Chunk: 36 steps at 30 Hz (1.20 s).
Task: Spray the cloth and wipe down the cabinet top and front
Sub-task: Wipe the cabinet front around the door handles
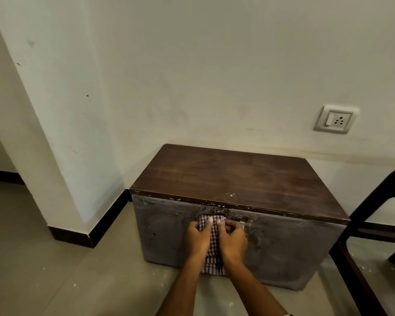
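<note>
A low cabinet (283,245) stands against the wall, with a dark brown wood-grain top (237,176) and a dusty grey two-door front. A purple and white checked cloth (213,254) is pressed against the front near the seam between the doors, just under the top edge, and its lower end hangs down towards the floor. My left hand (197,237) and my right hand (232,239) lie side by side on the cloth, both holding it against the front. No spray bottle is in view.
A dark chair frame (374,215) stands close to the cabinet's right side. A wall socket with a switch (335,119) sits above on the right. A wall column (55,133) with black skirting juts out on the left. The tiled floor (55,270) carries small white specks.
</note>
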Available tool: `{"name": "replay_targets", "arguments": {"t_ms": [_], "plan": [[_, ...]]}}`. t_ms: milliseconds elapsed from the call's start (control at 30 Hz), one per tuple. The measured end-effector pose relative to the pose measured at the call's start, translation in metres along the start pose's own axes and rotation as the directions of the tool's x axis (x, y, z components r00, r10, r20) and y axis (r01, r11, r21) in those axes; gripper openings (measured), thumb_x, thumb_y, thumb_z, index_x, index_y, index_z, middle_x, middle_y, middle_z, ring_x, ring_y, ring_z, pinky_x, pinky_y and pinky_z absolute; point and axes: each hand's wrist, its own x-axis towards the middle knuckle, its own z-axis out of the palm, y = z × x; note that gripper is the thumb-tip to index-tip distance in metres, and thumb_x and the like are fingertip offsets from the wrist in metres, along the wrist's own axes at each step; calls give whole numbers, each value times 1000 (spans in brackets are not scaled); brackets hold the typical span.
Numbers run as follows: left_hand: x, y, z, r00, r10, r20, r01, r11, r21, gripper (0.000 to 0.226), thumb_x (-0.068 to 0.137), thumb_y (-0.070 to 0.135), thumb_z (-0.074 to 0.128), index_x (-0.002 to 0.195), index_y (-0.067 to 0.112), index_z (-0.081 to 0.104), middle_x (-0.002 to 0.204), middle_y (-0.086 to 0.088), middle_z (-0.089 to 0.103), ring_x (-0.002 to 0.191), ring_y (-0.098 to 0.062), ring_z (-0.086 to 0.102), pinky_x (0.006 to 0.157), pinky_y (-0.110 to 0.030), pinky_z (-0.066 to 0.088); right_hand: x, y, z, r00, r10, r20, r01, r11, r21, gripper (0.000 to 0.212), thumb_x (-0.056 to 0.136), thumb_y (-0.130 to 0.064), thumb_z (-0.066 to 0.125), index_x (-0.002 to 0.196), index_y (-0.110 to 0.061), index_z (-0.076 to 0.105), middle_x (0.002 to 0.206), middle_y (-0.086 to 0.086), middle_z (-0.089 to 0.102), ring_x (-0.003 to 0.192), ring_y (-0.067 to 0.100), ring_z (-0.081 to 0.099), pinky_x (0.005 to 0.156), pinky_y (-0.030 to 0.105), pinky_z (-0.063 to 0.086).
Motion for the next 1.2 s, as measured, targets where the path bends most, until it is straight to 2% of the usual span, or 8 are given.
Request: {"name": "replay_targets", "arguments": {"t_ms": [200, 367, 500, 667, 767, 933, 1067, 1200], "plan": [[8, -5, -1, 998, 44, 41, -45, 999, 5, 22, 88, 39, 60, 98, 19, 57, 91, 2, 66, 83, -11, 62, 67, -23, 47, 2, 19, 16, 994, -85, -72, 81, 995, -57, 21, 92, -30, 60, 106, -15, 59, 104, 4, 63, 97, 19, 62, 83, 35, 54], [9, -26, -7, 994, 27, 105, -28, 1000, 7, 31, 88, 40, 59, 109, 17, 60, 103, -2, 67, 95, -16, 64, 84, -31, 52, -11, 39, 18, 995, -92, -41, 89, 995, -53, 16, 95, -20, 57, 108, -11, 56, 107, 8, 62, 100, 22, 61, 84, 33, 51], [9, -34, -9, 992, 11, 126, -14, 1000, 22, 30, 89, 38, 60, 109, 15, 60, 105, -3, 68, 95, -16, 64, 83, -31, 52, -13, 45, 18, 997, -74, -5, 74, 997, -35, 13, 95, -16, 55, 107, -11, 54, 109, 9, 61, 100, 22, 60, 85, 33, 51], [10, -37, -6, 997, -4, 77, -2, 998, 66, 17, 90, 28, 60, 101, 15, 56, 95, -2, 65, 90, -18, 63, 69, -22, 46, -12, 57, 24, 999, 10, 34, -8, 999, -45, 11, 95, -17, 54, 103, -22, 49, 108, 7, 61, 101, 22, 61, 92, 43, 53], [12, -36, -2, 999, -31, 19, 28, 994, 109, 14, 90, 24, 61, 99, 16, 55, 89, 2, 62, 86, -17, 61, 65, -20, 44, -4, 62, 29, 998, 66, 17, -65, 997, -32, 11, 94, -12, 55, 103, -17, 50, 104, 7, 61, 97, 22, 60, 89, 37, 52], [21, -43, 2, 991, -132, 6, 129, 974, 188, 27, 88, 21, 63, 109, 5, 59, 109, -10, 67, 98, -26, 64, 80, -29, 49, 13, 60, 31, 964, 266, -1, -266, 964, 8, 13, 91, -8, 61, 103, -4, 56, 96, 12, 60, 94, 26, 59, 82, 33, 46], [12, -54, -2, 983, -154, 97, 134, 973, 190, 20, 85, 23, 66, 100, 12, 57, 102, -5, 65, 90, -18, 62, 78, -28, 48, 2, 66, 15, 969, 248, -8, -248, 968, -24, 10, 91, -10, 60, 97, -11, 52, 100, 13, 64, 90, 23, 58, 81, 32, 48], [-4, -52, -5, 937, -91, 336, 50, 990, 129, 26, 83, 29, 68, 104, 14, 60, 103, -4, 69, 94, -17, 66, 85, -31, 54, -20, 71, -10, 992, 51, -111, -47, 998, 37, 17, 89, -13, 62, 101, -17, 50, 101, 7, 60, 93, 23, 58, 82, 33, 46]]}}
